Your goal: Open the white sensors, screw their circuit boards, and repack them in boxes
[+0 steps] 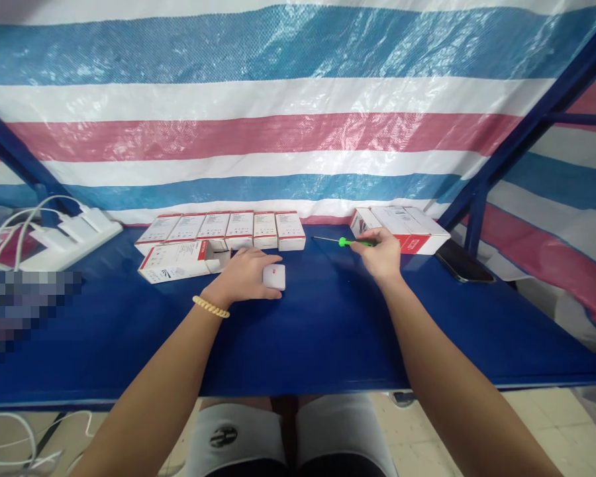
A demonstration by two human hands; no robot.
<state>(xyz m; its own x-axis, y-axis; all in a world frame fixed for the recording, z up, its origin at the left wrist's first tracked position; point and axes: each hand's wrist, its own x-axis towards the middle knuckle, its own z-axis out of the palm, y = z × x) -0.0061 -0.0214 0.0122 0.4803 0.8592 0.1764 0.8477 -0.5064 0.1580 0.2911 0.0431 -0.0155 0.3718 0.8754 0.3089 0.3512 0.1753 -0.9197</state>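
A small white square device [274,277] with a red mark on top lies between the thumb and fingers of my left hand [246,275], low over the blue table. My right hand [383,254] grips the green handle of a screwdriver [343,242], whose thin shaft points left. Just behind my left hand is an open white and red box [173,260] lying on its side; its right end is partly hidden by the fingers. Beyond my right hand stands a group of white and red boxes [411,225].
Several small boxes [238,226] stand in a row at the back. A power strip [72,246] with white chargers and cables sits at the left. On the right lies a black phone [463,262]. Blue frame bars [509,142] and a striped sheet [278,93] border the blue table [318,344].
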